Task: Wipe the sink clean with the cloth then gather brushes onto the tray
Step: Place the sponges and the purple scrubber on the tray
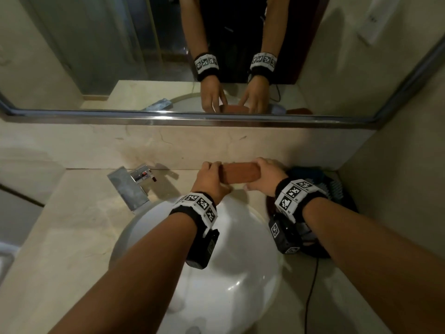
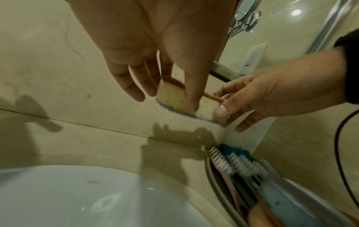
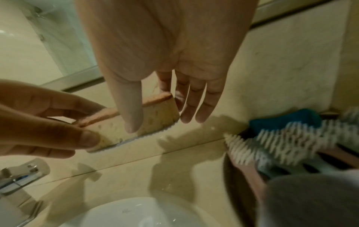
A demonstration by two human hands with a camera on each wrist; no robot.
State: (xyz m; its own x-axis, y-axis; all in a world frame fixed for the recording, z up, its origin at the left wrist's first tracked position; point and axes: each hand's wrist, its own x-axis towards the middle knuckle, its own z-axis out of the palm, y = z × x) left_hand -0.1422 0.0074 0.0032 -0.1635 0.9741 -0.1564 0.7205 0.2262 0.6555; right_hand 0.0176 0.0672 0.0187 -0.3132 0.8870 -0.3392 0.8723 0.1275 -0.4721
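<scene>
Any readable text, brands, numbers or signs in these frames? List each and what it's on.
No legible words or numbers anywhere.
Wristbands: black-and-white square marker patterns, not text.
Sink: faint small mark on the white basin near its rim, too small and blurred to read.
Wall plate: tiny dark dots, no readable label.
Faucet: a red dot on the handle, no lettering.
Sponge, brushes: no print visible.

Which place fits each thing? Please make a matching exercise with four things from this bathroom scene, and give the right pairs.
Things:
1. sponge
2. faucet
3. tray
4. sink

Places:
a. under both forearms
b. held between the left hand and right hand
c. in the counter corner, holding brushes
d. left of the hands

Pairs: 1-b, 2-d, 3-c, 4-a
</scene>
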